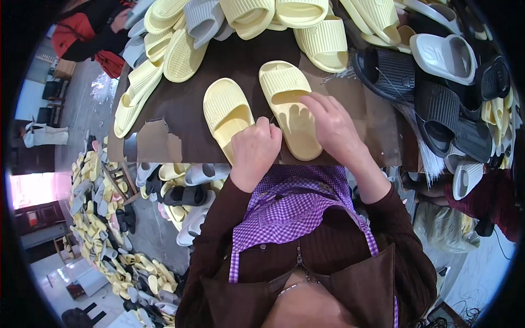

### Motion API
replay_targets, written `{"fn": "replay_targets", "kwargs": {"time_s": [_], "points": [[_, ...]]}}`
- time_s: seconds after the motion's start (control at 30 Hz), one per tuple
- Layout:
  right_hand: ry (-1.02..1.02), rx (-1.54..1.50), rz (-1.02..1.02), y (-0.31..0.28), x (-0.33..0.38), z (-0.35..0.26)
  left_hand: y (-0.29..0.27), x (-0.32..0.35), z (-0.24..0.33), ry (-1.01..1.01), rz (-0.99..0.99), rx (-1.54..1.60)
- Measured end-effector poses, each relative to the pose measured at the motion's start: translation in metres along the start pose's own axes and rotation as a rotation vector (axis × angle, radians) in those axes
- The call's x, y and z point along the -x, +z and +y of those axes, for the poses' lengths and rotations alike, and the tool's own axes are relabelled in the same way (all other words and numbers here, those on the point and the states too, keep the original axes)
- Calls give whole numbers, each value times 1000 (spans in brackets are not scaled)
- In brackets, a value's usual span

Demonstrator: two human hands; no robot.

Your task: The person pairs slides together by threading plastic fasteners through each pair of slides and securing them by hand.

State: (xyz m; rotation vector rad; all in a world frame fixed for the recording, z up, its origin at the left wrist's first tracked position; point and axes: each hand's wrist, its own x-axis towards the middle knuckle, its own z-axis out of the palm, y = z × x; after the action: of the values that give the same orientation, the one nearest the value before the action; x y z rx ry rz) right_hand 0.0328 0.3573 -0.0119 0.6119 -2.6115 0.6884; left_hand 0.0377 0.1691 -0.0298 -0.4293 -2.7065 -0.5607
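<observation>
Two pale yellow ribbed slide sandals lie side by side on the brown table top in front of me, their toes pointing away. My left hand (256,145) is closed in a fist over the heel of the left slide (225,106), and whatever lies inside its fingers is hidden. Beside the right edge of the right slide (289,106), my right hand (334,124) is held with fingers bent and partly apart. Its fingertips reach over the strap opening, and a shadow falls on the footbed. Nothing shows in that hand.
More yellow and grey slides (183,54) are heaped along the table's far edge. Black slides (437,106) and a white one (444,57) crowd the right side, near a bundle of white strands (424,145). A large slide pile (95,213) covers the floor at left.
</observation>
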Motion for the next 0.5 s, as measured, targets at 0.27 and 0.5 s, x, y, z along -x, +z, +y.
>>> {"fn": "replay_targets", "kwargs": {"time_s": [0.27, 0.5], "points": [[207, -297, 162, 11, -49, 36, 7, -11, 3, 19, 31, -60], [294, -175, -110, 51, -115, 65, 9, -10, 0, 2, 17, -52]]}}
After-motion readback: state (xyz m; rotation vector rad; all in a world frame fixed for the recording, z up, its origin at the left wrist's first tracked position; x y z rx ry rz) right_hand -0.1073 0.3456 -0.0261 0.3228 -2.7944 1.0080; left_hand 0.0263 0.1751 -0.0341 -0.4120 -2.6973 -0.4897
